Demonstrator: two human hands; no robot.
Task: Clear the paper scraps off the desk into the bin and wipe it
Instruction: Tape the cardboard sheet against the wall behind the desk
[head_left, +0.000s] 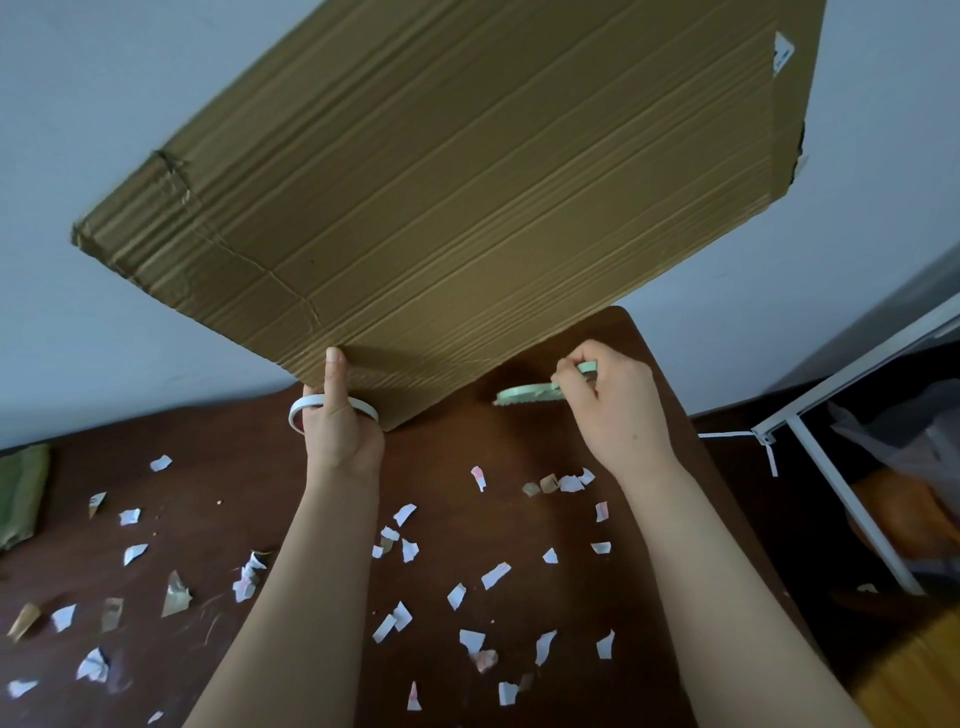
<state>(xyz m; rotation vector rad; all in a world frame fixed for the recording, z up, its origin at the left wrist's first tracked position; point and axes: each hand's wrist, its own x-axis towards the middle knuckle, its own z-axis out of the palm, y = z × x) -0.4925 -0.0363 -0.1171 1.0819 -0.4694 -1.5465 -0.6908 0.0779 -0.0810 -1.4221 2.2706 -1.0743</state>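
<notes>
Dark brown wood of the table runs up to a pale wall at the far side. Fingers of the right hand are bent in and pinch a thin green ring, which hangs just above the far right part of the table. The left hand grips the lower edge of a large cardboard sheet; its thumb points straight up and presses on the near face, and the other fingers are hidden behind the sheet. A white ring shows on both sides of this hand, against the same edge; how it is held I cannot tell. The cardboard sheet is raised and tilted, with one corner down near the table between the two hands, and it covers much of the wall.

Paper scraps, white, pinkish and brown, lie scattered over the near part of the table, on both sides of the forearms and between them. A green cloth lies at the table's left edge. Off the table to the right stands a white frame with a plastic bag behind it.
</notes>
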